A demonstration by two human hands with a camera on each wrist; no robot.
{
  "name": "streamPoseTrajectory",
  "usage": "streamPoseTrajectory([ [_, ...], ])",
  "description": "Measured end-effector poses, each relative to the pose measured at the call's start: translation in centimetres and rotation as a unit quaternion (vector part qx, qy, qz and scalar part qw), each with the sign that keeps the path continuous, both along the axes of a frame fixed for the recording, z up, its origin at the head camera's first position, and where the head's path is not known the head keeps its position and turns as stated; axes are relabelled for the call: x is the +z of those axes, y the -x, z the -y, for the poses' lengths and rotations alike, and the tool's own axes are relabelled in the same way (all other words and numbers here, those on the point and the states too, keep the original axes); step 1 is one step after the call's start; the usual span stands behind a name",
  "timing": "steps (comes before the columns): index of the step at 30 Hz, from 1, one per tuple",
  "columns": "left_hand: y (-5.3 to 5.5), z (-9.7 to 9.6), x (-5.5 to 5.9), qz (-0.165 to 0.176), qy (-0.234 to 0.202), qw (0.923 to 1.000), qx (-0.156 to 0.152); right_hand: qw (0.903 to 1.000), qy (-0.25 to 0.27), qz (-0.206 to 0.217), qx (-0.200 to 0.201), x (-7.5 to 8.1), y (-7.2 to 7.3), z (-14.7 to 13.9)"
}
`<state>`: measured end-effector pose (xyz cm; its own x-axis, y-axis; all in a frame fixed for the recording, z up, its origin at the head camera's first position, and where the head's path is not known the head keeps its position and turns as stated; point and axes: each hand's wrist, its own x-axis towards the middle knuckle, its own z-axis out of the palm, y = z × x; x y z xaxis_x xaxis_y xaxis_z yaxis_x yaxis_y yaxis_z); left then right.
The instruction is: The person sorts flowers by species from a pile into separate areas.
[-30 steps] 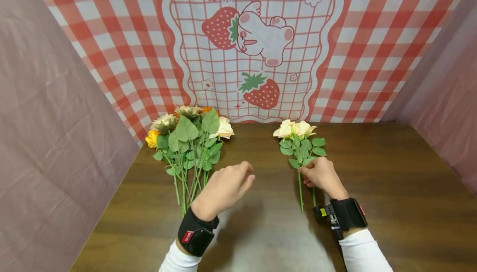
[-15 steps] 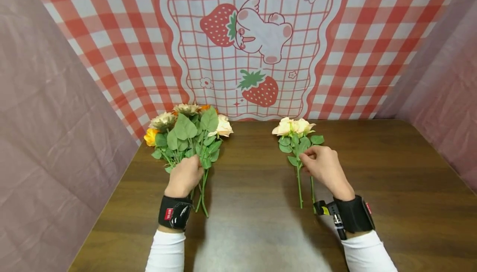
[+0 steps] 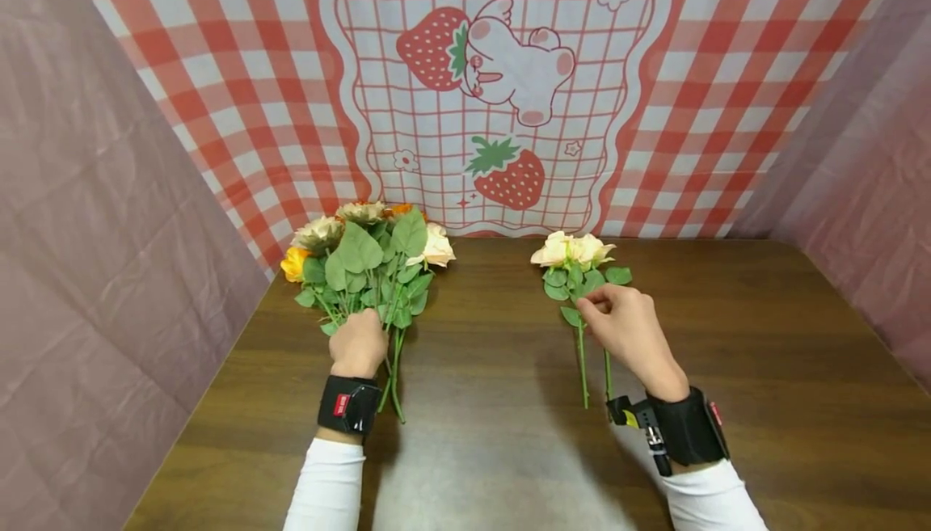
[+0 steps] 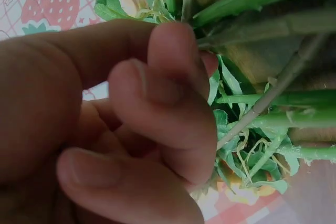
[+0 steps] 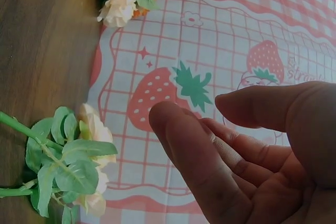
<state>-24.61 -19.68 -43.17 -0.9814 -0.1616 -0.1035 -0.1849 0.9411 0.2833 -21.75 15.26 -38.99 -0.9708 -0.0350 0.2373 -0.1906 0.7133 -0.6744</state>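
Left wrist — fingers (image 4: pixel 163 100) curled — touching flower stems (image 4: pixel 273 26)

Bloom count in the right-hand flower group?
2: left bloom and right bloom, side by side at the far end of the stems. Another could be hidden beneath them.

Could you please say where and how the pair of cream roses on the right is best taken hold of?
Probably by the bare lower stems, pinched from above on the near side: their ends point that way, while leaves crowd higher up and the cream blooms lie at the far end.
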Motion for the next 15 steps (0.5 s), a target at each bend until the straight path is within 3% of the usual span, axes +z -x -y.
streamPoseTrajectory([
  [9, -0.08, 0.04, 0.18, -0.003, -0.006, 0.9999, -0.014, 0.9999, -0.007, 0.010, 0.011, -0.18, -0.07, 0.14],
  [15, -0.05, 0.12, 0.23, -0.028, -0.034, 0.9989, -0.014, 0.9995, -0.011, 0.021, 0.020, -0.18, -0.14, 0.25],
])
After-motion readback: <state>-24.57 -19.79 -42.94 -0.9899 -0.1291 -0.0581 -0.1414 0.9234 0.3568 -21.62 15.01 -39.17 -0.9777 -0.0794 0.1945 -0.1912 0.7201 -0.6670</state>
